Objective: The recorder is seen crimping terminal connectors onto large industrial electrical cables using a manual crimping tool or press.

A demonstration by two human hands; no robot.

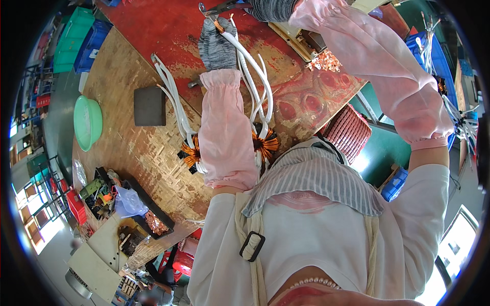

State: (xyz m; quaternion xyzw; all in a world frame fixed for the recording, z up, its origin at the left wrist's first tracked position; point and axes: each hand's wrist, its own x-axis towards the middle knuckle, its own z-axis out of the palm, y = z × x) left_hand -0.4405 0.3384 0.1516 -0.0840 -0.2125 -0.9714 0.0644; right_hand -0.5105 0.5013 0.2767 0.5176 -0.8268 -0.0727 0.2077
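My left hand [218, 47], in a grey knitted glove, is closed around a thick white cable [247, 56] near its bare copper end [219, 26]. A ring terminal [202, 7] shows at that end, beside the jaws of dark pliers [223, 7]. At the top edge my gloved right hand [273, 8] grips the pliers' handles; part of it is cut off by the frame. The white cables run down to a copper-wound coil [265, 145] right of my left sleeve. A second coil [191, 153], partly covered by the sleeve, has white leads [172, 92] stretching up the table.
A dark square block [149, 106] lies on the worn wooden table [120, 76]. Left of it is a green basin [88, 123]. Small copper pieces [326, 60] lie beside a metal fixture [296, 41]. A black tray [158, 224] with copper bits stands lower left, near a red woven seat [349, 132] at right.
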